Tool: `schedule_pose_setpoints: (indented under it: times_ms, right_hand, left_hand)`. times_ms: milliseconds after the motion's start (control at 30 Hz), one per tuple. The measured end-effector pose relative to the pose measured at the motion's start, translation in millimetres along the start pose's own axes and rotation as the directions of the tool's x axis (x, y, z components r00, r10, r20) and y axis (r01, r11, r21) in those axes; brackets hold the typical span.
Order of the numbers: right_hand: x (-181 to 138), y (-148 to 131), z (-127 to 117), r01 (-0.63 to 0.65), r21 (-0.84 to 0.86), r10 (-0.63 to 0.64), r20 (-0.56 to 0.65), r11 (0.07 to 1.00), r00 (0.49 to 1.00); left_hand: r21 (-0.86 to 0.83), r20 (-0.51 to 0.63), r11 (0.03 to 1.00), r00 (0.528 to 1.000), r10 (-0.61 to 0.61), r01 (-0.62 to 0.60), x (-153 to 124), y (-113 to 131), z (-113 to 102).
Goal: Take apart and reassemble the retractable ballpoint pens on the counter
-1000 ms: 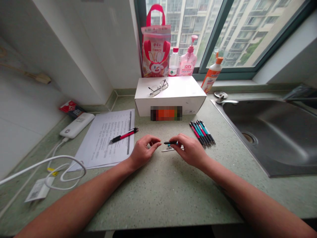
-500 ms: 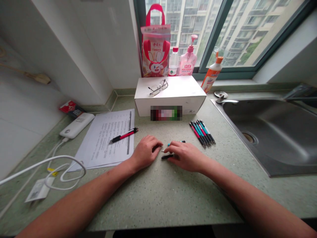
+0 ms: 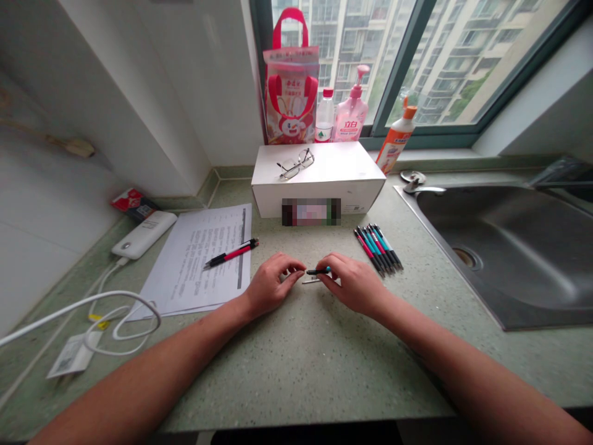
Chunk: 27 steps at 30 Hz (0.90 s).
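While two pens (image 3: 238,251) lie across the printed sheets (image 3: 185,259) at the left of the frame, my left hand (image 3: 271,284) is at the centre, thumb and fingertips drawn close; I cannot tell whether they pinch anything small. Just right of them is the black pen piece (image 3: 315,272), gripped between the thumb and fingers of my right hand (image 3: 352,281), with a thin silvery rod (image 3: 309,282) just below. Farther right, a row of pens (image 3: 377,250) sits short of the sink (image 3: 532,247). I judge I am lining up pen parts; the next move calls for a steady right-hand pinch and careful aim.
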State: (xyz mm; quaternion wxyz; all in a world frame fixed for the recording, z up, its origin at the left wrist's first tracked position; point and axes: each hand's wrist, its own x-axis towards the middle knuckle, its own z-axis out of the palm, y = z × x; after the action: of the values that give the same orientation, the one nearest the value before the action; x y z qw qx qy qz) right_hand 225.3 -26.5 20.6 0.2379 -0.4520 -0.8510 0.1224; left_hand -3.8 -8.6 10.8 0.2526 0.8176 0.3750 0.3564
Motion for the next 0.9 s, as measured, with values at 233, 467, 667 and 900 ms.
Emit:
schedule_pose_setpoints:
  times_ms: [233,467,667,900]
  right_hand:
    - [-0.1,-1.8,2.6,0.026,0.035,-0.025,-0.024,0.999,0.999]
    - [-0.7,-2.3,2.7,0.035,0.056,-0.032,-0.049,0.998,0.998]
    - [-1.3,-4.5,3.0,0.029,0.061,-0.028,-0.018,0.998,0.999]
    - [-1.9,-4.5,3.1,-0.032,0.071,0.031,0.01,0.997,0.999]
  left_hand:
    - [-0.06,-0.008,0.996,0.998,0.066,-0.067,-0.9,0.1,0.4]
    - [-0.066,-0.059,0.997,0.997,0.047,-0.051,-2.3,-1.9,2.0]
    - [-0.042,-0.056,0.994,0.994,0.097,-0.1,-2.7,-0.2,1.8]
    - [-0.036,-0.067,0.994,0.993,0.1,-0.103,-2.8,1.4,1.5]
